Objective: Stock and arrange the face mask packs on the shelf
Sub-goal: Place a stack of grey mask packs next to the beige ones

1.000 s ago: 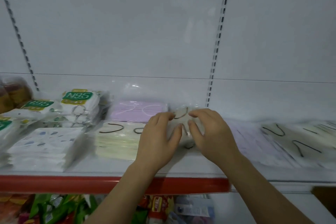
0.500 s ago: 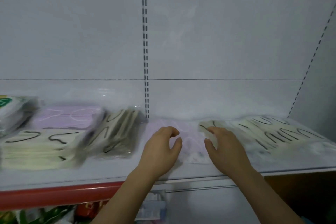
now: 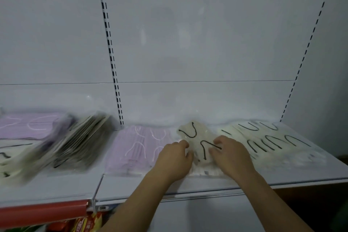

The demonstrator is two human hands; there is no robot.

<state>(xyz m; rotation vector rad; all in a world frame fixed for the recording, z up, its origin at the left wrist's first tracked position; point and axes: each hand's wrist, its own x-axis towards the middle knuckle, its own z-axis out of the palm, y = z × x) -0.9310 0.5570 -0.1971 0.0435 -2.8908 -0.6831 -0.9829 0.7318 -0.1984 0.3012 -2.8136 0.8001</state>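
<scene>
Your left hand (image 3: 174, 158) and right hand (image 3: 230, 154), fingers curled, both grip a cream pack (image 3: 197, 140) at centre frame, over the shelf (image 3: 131, 186), beside purple packs (image 3: 139, 147).

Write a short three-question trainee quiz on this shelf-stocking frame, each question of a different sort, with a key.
1. True or false: both hands, left and right, are on the same cream pack.
2. Which pack lies directly left of the cream pack on the shelf? A) green box B) purple pack C) red bag
3. Fill in: the ear loops on the cream pack are ____ in colour.

Key: 1 true; 2 B; 3 black.
</scene>
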